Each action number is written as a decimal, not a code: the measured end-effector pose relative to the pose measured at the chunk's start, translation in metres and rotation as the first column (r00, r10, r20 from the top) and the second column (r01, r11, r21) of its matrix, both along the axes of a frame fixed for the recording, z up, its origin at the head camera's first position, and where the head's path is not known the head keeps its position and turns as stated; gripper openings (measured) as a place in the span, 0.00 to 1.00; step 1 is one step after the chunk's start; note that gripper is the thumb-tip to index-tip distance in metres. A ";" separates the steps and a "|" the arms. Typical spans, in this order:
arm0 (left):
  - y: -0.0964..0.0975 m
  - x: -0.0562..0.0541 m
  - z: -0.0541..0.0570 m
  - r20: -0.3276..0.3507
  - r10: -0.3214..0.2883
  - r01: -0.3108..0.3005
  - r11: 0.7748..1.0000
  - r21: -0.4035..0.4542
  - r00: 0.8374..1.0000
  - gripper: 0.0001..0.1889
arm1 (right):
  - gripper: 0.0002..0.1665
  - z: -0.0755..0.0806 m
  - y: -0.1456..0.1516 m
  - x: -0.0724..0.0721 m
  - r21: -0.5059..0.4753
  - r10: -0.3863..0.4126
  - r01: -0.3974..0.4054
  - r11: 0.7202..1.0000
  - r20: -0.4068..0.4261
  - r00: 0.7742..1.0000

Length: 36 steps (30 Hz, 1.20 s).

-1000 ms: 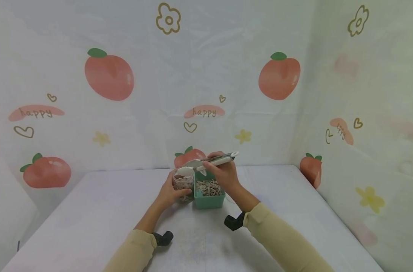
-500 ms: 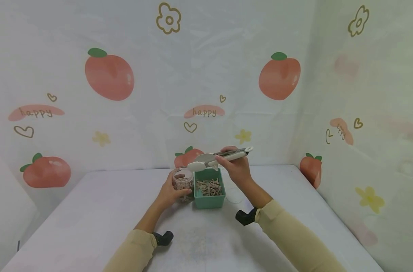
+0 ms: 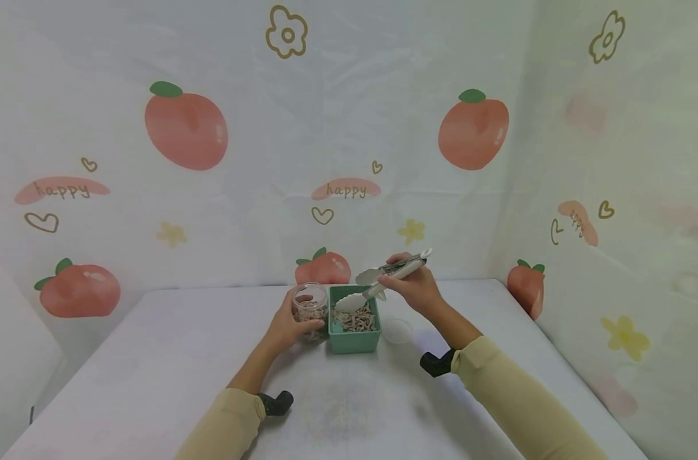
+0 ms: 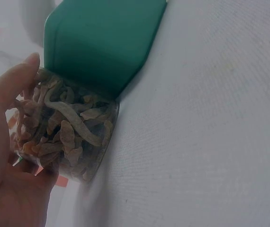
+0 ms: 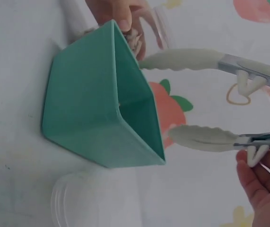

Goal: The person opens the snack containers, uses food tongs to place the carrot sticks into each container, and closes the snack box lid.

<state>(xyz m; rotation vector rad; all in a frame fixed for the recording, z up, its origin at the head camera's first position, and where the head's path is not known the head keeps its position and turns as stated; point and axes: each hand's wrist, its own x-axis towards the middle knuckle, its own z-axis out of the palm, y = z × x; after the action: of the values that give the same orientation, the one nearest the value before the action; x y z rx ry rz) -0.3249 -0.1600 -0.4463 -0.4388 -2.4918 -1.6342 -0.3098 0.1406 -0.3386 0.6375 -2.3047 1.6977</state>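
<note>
My left hand (image 3: 284,327) grips a clear jar (image 3: 311,294) by its side. In the left wrist view, brownish dried strips (image 4: 68,120) show through the jar's wall. Touching or nearly touching the jar on its right stands a green box (image 3: 353,344) with similar dried strips (image 3: 357,321) inside. My right hand (image 3: 419,287) holds white-tipped metal tongs (image 3: 403,271) above the box. Their two arms are spread apart, and nothing shows between the tips in the right wrist view. One tip hangs low over the strips; whether it touches them I cannot tell.
A round clear lid (image 3: 397,331) lies flat on the white table (image 3: 337,409), right of the box. Behind the table hangs a white backdrop (image 3: 257,236) printed with fruit, and another wall of it runs along the right side.
The tongs have moved from over the jar's mouth rightward to above the box, their near tip now lower. The right arm shifted right, uncovering the lid. My left hand and the jar stayed put.
</note>
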 end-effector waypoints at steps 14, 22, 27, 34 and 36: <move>0.000 -0.001 -0.002 -0.015 0.002 -0.002 1.000 -0.010 1.000 0.51 | 0.27 -0.009 0.006 -0.013 0.329 0.057 -0.084 0.941 0.089 0.994; -0.001 -0.003 -0.003 -0.008 0.008 -0.008 1.000 -0.013 1.000 0.50 | 0.28 -0.010 0.002 -0.015 0.380 0.062 -0.078 0.922 0.052 0.997; 0.000 -0.003 -0.004 -0.009 0.006 -0.006 1.000 -0.006 1.000 0.51 | 0.26 -0.016 -0.003 -0.013 0.447 0.045 -0.039 0.894 -0.003 0.999; 0.000 -0.001 -0.003 -0.010 0.006 -0.006 1.000 -0.014 1.000 0.50 | 0.21 -0.027 -0.005 -0.014 0.372 -0.013 0.018 0.928 -0.015 1.000; 0.000 -0.001 -0.003 -0.013 0.009 -0.009 1.000 -0.012 1.000 0.50 | 0.19 -0.030 -0.008 -0.014 0.359 -0.032 0.039 0.933 -0.027 0.999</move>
<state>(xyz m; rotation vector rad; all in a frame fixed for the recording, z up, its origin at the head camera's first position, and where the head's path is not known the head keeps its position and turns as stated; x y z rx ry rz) -0.3262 -0.1599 -0.4498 -0.4372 -2.4917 -1.6088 -0.3235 0.1329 -0.3690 0.6676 -2.6190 1.2520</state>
